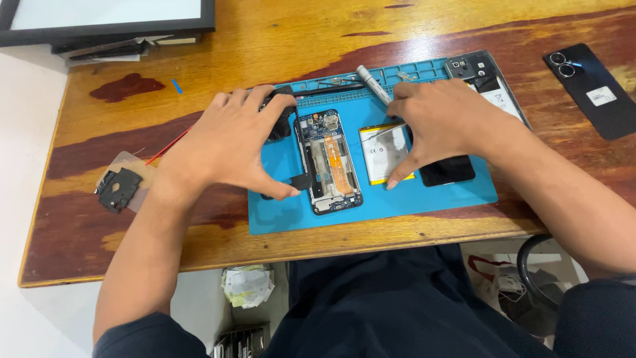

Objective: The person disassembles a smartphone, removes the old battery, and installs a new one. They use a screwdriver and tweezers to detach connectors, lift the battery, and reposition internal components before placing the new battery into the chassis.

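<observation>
— what are you working on there?
— your wooden table (pixel 278 40), a worn top with dark red stain patches.
— and what lies on it?
— a blue repair mat (pixel 371 209) in the middle, a black phone back cover (pixel 591 90) at the far right, a black bracket part (pixel 119 188) on a clear sheet at your left, a thin red tool (pixel 167 147) near it, and a black-framed panel (pixel 106 16) at the top left corner.

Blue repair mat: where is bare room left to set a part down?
Bare: the blue mat's front strip below the opened phone and battery, and bare wood between the black bracket and left hand. Crowded: mat centre and tool tray, under right hand.
</observation>
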